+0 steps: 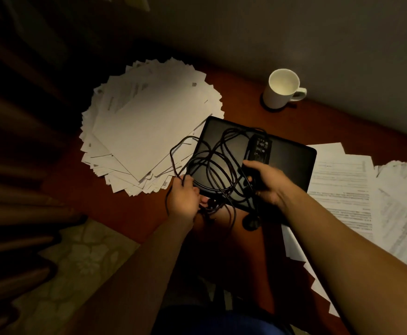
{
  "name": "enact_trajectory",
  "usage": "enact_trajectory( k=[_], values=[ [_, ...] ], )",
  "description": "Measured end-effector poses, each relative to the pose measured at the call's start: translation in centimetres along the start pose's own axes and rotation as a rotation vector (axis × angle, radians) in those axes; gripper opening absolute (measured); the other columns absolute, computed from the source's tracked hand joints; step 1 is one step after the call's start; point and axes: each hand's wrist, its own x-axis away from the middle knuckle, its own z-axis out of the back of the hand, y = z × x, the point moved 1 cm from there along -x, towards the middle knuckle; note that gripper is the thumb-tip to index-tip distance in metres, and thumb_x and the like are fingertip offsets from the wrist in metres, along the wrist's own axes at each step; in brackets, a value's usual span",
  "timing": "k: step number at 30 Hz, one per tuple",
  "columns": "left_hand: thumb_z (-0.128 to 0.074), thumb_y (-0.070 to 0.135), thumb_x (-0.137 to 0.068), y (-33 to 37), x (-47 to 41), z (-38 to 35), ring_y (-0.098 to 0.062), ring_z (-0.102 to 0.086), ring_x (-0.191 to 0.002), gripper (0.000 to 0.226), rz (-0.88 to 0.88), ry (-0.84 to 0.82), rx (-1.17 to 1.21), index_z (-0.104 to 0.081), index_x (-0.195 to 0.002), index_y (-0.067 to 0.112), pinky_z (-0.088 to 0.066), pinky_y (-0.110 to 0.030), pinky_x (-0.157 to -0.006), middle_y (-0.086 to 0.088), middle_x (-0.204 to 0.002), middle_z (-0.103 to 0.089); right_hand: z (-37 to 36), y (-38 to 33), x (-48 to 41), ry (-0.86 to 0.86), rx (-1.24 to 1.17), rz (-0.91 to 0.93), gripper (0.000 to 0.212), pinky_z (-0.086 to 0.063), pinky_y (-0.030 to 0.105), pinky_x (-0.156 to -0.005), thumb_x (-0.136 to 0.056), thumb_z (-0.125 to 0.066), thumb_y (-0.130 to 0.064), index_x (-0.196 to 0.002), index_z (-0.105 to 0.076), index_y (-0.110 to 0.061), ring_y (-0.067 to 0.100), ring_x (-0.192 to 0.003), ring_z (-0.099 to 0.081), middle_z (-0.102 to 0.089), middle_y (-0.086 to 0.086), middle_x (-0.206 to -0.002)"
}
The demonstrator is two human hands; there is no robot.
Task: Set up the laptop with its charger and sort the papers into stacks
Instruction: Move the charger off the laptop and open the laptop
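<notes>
The left hand has its grip clamped on loops of tangled black charger cable; the right hand clasps it beside the black rectangular charger brick. Cable and brick lie on the closed black laptop, on the reddish wooden surface between a fanned stack of white papers and loose printed sheets. Beyond stands a white ceramic mug.

**A mug at the back of the desk**

A white mug stands upright on a dark round coaster, its handle turned to the right and its inside pale. It sits at the far edge of the reddish-brown desk, close to a plain grey wall. Left of the desk hang dark brown curtain folds. Below them lies a pale floor with a faint pattern.
</notes>
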Motion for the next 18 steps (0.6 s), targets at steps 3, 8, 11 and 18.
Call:
enact_trajectory(
  k=[3,8,11,18],
  values=[
    [-0.056,0.037,-0.101,1.1,-0.3,0.1,-0.017,-0.066,-0.061,0.026,0.200,-0.022,0.040,-0.060,-0.111,0.013,-0.056,-0.033,-0.059,-0.004,-0.081,-0.061,-0.2,0.3,0.1,-0.036,-0.069,-0.022,0.025,-0.052,0.032,-0.073,-0.085,-0.075,-0.027,-0.102,-0.066,-0.012,0.011,-0.070,-0.057,-0.061,0.003,-0.088],
    [-0.056,0.025,-0.103,2.3,0.4,-1.3,-0.014,-0.068,-0.061,0.023,0.176,-0.105,0.102,-0.062,-0.118,0.009,-0.055,-0.026,-0.051,-0.003,-0.087,-0.072,-0.4,1.1,1.0,-0.175,-0.215,-0.076,0.023,-0.059,0.047,-0.087,-0.091,-0.069,-0.022,-0.108,-0.062,-0.008,0.025,-0.095,-0.067,-0.064,0.012,-0.104],
    [-0.050,0.024,-0.106,3.8,1.2,-1.7,-0.015,-0.066,-0.060,0.017,0.041,-0.149,0.091,-0.057,-0.117,0.014,-0.044,-0.022,-0.042,-0.006,-0.088,-0.073,-0.6,1.1,1.8,-0.258,-0.360,-0.125,0.023,-0.063,0.038,-0.070,-0.094,-0.065,-0.022,-0.108,-0.060,-0.004,0.025,-0.084,-0.070,-0.066,0.013,-0.095],
    [-0.048,0.022,-0.106,9.7,3.0,-1.3,-0.013,-0.055,-0.047,0.015,-0.152,-0.199,0.028,-0.057,-0.112,0.013,-0.031,-0.020,-0.037,-0.004,-0.067,-0.066,-2.5,-1.4,4.1,-0.326,-0.506,-0.063,0.025,-0.063,0.036,-0.067,-0.091,-0.066,-0.023,-0.106,-0.061,-0.003,0.025,-0.079,-0.074,-0.067,0.014,-0.097]
  ],
)
